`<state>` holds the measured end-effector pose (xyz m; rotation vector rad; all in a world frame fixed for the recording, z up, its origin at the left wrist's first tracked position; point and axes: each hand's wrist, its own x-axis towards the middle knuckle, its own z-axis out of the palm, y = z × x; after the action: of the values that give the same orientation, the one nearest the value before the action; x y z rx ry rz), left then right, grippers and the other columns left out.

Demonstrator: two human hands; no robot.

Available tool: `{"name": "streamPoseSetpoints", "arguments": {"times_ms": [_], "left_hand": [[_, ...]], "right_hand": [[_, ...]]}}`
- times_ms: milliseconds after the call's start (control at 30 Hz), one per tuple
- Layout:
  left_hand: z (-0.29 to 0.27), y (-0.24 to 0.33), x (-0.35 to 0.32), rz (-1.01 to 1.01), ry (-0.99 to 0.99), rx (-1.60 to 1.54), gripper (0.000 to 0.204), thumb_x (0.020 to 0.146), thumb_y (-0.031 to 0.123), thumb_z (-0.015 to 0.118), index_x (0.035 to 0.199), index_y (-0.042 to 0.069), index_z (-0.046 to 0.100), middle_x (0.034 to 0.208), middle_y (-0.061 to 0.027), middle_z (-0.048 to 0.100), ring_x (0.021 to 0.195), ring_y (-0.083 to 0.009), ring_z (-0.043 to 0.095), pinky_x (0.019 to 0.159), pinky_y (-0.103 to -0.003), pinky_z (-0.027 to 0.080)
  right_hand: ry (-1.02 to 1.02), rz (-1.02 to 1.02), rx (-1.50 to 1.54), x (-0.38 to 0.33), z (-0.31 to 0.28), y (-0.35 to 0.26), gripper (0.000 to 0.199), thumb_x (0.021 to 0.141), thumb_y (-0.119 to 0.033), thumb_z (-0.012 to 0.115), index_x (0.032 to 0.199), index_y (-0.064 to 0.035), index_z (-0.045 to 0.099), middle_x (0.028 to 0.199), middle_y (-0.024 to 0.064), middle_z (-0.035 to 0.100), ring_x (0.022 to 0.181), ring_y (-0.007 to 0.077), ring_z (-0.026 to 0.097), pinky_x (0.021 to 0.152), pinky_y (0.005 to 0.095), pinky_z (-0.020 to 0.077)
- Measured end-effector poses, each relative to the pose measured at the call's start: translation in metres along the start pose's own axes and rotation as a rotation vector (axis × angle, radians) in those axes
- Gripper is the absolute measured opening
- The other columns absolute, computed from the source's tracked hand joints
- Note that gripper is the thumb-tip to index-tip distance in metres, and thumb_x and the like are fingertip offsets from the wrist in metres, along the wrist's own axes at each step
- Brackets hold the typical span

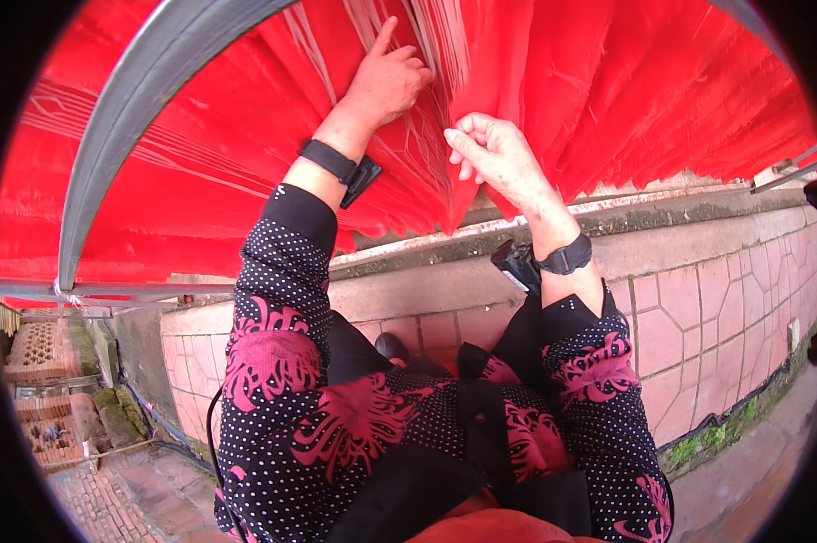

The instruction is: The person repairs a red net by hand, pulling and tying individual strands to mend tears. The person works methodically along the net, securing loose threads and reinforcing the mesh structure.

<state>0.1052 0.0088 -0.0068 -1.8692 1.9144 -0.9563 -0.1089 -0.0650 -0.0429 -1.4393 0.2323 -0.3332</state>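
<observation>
Red fabric (607, 100), white threads (442, 50), left hand (387, 86) pointing, right hand (501, 161) curled

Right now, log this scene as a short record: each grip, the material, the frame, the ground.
Left grip: over the red fabric, index finger extended; contact unclear
Right grip: in front of the fabric, fingers curled; whether it holds anything unclear
Material: red, gathered in folds, with white strands
Frame: curved grey bar at left
Ground: pink paving
</observation>
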Motion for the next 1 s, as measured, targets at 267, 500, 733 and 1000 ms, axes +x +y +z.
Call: {"name": "streamPoseSetpoints", "arguments": {"times_ms": [267,500,733,1000], "left_hand": [[0.028,0.004,0.001,0.024,0.113,-0.14,0.012,0.081,0.02,0.06,0.08,0.018,0.072,0.08,0.0029,0.066,0.095,-0.0156,0.061,0.121,-0.056,0.006],[0.016,0.01,-0.002,0.021,0.01,-0.218,0.017,0.086,0.017,0.057,0.09,0.019,0.072,0.075,0.0019,0.064,0.091,-0.0155,0.061,0.121,-0.055,0.007],[-0.005,0.014,-0.002,-0.012,-0.11,-0.148,0.03,0.08,0.01,0.062,0.106,0.019,0.072,0.071,0.0023,0.06,0.089,-0.0148,0.061,0.122,-0.054,0.007],[-0.018,0.017,-0.01,0.051,-0.097,-0.137,0.024,0.076,0.01,0.062,0.096,0.018,0.073,0.07,0.0015,0.059,0.085,-0.0157,0.061,0.121,-0.056,0.011]], "right_hand": [[-0.011,-0.271,0.302,0.027,0.026,0.0,0.023,0.094,-0.011,0.064,0.114,0.0,0.064,0.104,0.0077,0.067,0.1,0.0147,0.065,0.091,0.0289,0.051],[0.367,-0.826,-0.729,0.059,0.024,0.0,0.03,0.086,-0.004,0.062,0.116,-0.0058,0.063,0.11,0.0179,0.065,0.104,0.0362,0.063,0.089,0.0413,0.0509],[0.573,-0.396,-0.974,0.053,-0.011,0.012,0.036,0.09,-0.021,0.061,0.123,-0.0052,0.06,0.116,0.0209,0.065,0.108,0.0373,0.062,0.091,0.0463,0.0495],[0.329,-0.147,-0.336,0.096,-0.014,0.057,0.049,0.094,-0.035,0.059,0.129,-0.0008,0.058,0.114,0.0194,0.066,0.105,0.0267,0.063,0.086,0.0357,0.0496]]}}
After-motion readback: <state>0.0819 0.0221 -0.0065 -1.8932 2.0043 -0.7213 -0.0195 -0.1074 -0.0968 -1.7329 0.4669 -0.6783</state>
